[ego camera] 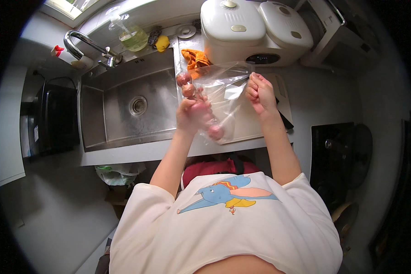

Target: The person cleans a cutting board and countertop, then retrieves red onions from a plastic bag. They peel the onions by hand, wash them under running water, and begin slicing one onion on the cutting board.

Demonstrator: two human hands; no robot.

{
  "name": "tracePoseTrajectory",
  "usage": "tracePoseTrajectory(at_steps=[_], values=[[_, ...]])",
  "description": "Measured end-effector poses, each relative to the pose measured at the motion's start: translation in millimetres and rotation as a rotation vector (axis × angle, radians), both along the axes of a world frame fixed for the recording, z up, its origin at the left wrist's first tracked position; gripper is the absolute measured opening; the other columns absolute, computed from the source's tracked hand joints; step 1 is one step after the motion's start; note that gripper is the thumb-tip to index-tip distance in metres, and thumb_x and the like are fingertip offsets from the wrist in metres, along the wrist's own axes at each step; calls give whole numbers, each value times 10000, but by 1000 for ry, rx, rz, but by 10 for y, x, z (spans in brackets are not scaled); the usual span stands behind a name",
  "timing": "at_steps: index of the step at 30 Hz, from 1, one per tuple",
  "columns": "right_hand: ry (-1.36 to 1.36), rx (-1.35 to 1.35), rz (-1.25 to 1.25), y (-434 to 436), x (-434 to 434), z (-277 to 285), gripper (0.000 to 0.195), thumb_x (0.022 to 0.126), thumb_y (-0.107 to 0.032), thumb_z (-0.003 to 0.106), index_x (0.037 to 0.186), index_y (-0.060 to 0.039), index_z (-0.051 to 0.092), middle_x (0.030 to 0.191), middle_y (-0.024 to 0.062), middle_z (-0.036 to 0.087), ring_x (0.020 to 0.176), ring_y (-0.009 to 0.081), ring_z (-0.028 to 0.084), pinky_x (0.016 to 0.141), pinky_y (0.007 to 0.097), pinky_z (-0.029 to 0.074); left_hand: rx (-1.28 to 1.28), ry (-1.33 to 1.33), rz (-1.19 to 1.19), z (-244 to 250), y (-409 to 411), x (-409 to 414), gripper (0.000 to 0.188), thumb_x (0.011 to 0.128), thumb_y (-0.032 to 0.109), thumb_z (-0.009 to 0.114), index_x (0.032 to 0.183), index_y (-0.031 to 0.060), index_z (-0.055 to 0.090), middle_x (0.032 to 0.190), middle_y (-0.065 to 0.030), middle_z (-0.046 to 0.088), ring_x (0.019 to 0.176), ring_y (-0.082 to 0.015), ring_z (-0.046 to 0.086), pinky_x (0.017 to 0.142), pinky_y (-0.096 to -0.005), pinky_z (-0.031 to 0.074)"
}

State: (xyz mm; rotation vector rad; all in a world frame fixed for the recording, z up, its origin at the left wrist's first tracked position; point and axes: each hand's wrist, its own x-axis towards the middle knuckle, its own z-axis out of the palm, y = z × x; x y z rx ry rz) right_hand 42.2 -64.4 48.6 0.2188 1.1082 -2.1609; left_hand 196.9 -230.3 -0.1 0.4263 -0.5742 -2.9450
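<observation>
Between my hands a clear plastic bag (226, 87) is stretched over a pale cutting board (241, 128). My left hand (191, 116) grips the bag's left side, around several round reddish-brown items that look like sausages or small onions; one such item (215, 132) hangs low in the bag and another (184, 79) is near its upper left. Pinched in my right hand (260, 92) is the bag's upper right edge. A dark object (285, 118), perhaps a knife, lies partly hidden behind my right wrist.
Left of the board is a steel sink (123, 113) with a chrome faucet (89, 42). Behind stand a soap bottle (133, 37), a yellow sponge (162, 43), an orange cloth (195, 61) and a white twin-lidded appliance (236, 30). A black cooktop (335, 154) lies right.
</observation>
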Motion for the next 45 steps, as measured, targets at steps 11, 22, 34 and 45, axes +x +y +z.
tracePoseTrajectory(at_steps=[11, 22, 34, 45], values=[[251, 119, 31, 89, -94, -119, 178, 953, -176, 503, 800, -89, 474, 584, -23, 437, 441, 70, 414, 407, 209, 311, -87, -331, -181, -117, -128, 181, 493, 851, 287, 626, 1257, 70, 448, 1113, -108, 556, 1037, -238, 573, 825, -380, 526], [1096, 1042, -126, 350, -46, -665, 122, 850, -116, 622, 867, -15, 556, 620, 77, 536, 520, 239, 542, 511, 365, 440, -427, -296, -190, -636, -309, 345, 624, 878, 77, 521, 1427, 126, 227, 1269, -104, 463, 1121, -236, 524, 917, -391, 470], [905, 999, 243, 355, 478, -682, 346, 886, -340, 609, 1006, -19, 649, 852, 120, 678, 753, 178, 645, 671, 293, 500, -793, -307, -37, -496, -211, 317, 552, 841, 116, 594, 1339, 59, 364, 1190, -52, 528, 1075, -138, 532, 902, -276, 428], [3, 19, 888, 3, 459, -772, 557, 900, -75, 551, 1409, -33, 329, 1282, 162, 522, 843, 187, 649, 710, 276, 528, -1111, -765, -83, -580, -470, -68, 613, 819, 441, 665, 1222, 8, 502, 1104, -110, 584, 993, -165, 577, 808, -285, 462]])
